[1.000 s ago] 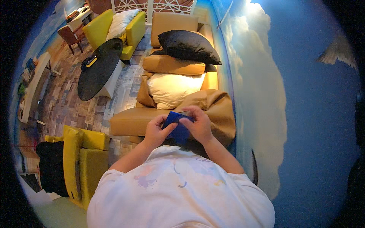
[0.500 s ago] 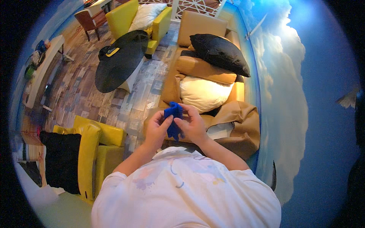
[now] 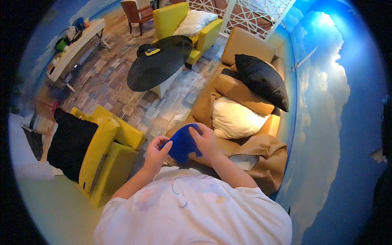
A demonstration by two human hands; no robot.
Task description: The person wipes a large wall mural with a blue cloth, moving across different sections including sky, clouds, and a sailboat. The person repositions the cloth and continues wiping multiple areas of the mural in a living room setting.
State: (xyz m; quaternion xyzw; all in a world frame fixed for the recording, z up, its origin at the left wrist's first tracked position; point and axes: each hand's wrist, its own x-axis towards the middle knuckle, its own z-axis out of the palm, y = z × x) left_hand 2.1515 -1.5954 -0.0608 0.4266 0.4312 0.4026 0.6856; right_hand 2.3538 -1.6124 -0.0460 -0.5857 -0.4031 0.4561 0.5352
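A piece of blue cloth (image 3: 181, 143) is stretched between my two hands in front of my chest, its lower edge notched. My left hand (image 3: 156, 151) pinches its left edge between thumb and fingers. At the upper right, my right hand (image 3: 205, 142) grips the cloth, with the thumb over its front. Beyond the hands lies a tan sofa (image 3: 203, 109), with a white pillow (image 3: 237, 117) and a black pillow (image 3: 263, 79) on it. Rumpled tan upholstery (image 3: 267, 157) lies to the right of my right forearm. The exact kind of cloth item is unclear.
Yellow armchairs (image 3: 110, 141) stand at the near left and far back, the near one with black fabric (image 3: 71, 143) over it. A dark oval table (image 3: 161, 67) stands mid-floor. A long white table (image 3: 77, 48) holds several items at far left. A painted sky wall (image 3: 322, 134) rises right.
The bunched blue cloth is now spread out wide. My left hand has moved away from the right one. The whole view has shifted, so the furniture appears lower and farther right.
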